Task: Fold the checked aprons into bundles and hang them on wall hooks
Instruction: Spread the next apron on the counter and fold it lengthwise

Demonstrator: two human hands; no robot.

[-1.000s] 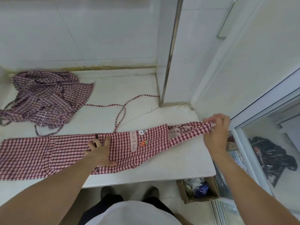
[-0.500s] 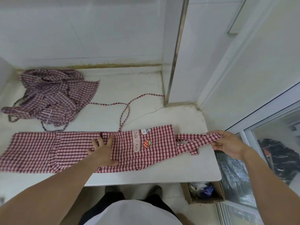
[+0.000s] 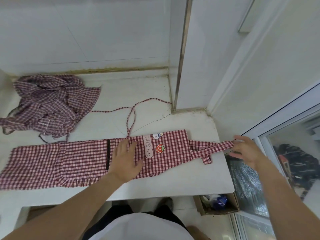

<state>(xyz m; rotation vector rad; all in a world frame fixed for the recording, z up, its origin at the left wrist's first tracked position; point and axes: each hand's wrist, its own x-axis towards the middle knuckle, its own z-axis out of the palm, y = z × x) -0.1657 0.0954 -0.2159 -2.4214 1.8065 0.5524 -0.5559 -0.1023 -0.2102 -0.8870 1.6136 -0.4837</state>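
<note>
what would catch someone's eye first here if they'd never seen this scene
The red checked apron folded into a long strip across the white counter, with a strawberry patch near its right end. The left hand presses flat on its middle while the right hand is at the tip of the neck strap by the counter's right edge. A crumpled pile of checked aprons sits back left.

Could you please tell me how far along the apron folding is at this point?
Done: one red checked apron lies folded lengthwise into a flat strip on the white counter. In hand: the left hand presses its middle while the right hand is at the tip of the neck strap. Left: bundling and hanging it, then the crumpled apron pile behind. No wall hooks are in view.
</note>
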